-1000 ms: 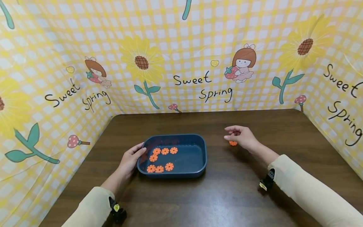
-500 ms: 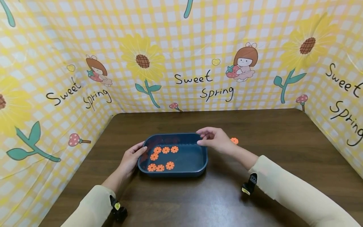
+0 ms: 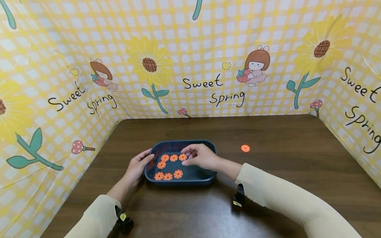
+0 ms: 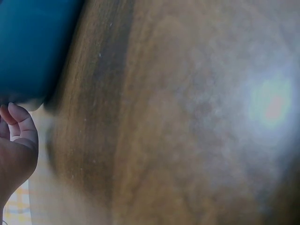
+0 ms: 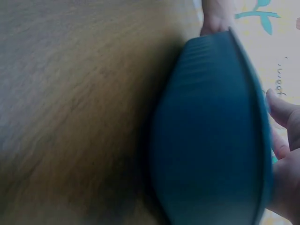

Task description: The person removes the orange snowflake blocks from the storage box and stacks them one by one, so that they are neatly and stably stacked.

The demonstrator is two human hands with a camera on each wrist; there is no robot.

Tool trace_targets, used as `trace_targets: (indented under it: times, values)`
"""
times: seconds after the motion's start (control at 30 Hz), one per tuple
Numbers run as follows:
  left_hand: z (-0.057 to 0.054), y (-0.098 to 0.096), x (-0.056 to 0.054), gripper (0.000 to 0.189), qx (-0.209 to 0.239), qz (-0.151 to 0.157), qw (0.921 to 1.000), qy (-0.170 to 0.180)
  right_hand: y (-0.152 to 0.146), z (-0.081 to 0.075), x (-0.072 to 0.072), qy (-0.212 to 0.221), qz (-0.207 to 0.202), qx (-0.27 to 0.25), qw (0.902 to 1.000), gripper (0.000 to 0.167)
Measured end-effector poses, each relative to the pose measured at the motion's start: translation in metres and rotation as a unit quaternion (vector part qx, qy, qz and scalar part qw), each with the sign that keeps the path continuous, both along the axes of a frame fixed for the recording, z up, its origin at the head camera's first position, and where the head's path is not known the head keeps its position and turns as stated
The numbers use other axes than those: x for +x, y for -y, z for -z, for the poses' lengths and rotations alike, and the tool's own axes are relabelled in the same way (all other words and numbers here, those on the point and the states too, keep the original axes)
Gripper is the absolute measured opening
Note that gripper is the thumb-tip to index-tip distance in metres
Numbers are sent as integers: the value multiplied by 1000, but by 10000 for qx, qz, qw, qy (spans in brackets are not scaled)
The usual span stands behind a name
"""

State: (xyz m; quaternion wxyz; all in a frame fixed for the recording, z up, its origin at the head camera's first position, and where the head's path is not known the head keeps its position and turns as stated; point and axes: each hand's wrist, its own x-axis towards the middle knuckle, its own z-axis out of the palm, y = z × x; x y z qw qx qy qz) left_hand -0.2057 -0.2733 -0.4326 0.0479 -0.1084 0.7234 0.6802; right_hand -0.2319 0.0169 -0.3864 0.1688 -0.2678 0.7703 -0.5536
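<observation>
A dark blue rectangular tray [image 3: 190,182] with rounded corners stands on the table. My left hand [image 3: 138,168] grips its left end, thumb over the rim and fingers along the outside wall. Several orange notched plastic discs [image 3: 178,174] lie inside, in the left half. My right hand [image 3: 202,157] is over the tray's right half, fingers bent, index finger and thumb at the right end of the back row, beside an orange disc [image 3: 182,157]. I cannot tell whether a disc is between those fingertips. In the right wrist view, the right hand [image 5: 286,140] shows beyond the tray wall [image 5: 211,131].
Another orange disc [image 3: 245,148] lies on the brown wooden table [image 3: 285,138], to the right of the tray. Yellow checked cloth [image 3: 202,43] with printed flowers hangs at the back and both sides. Each wrist wears a black strapped camera, one by the left sleeve [image 3: 98,211].
My right hand has moved left, from above the orange disc on the table, past the tray's right rim and over its inside. The disc on the table now shows uncovered. My left hand keeps its grip.
</observation>
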Motion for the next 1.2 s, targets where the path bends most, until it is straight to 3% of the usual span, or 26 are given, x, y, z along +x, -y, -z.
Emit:
trace_targets:
  times: [0.2, 0.63, 0.93, 1.2]
  values:
    - [2, 1, 0, 55, 11, 23, 10000, -24, 15, 9, -5, 275, -50, 408, 9988, 39]
    - [2, 0, -1, 57, 105, -42, 9999, -2, 35, 25, -11, 721, 44, 856, 9937, 34]
    - [1, 1, -1, 55, 126, -13, 9999, 4, 40, 27, -7, 465, -361, 1298, 9898, 31]
    - [1, 1, -1, 52, 124, -40, 9999, -9, 41, 28, -9, 489, -537, 1531, 9855, 31]
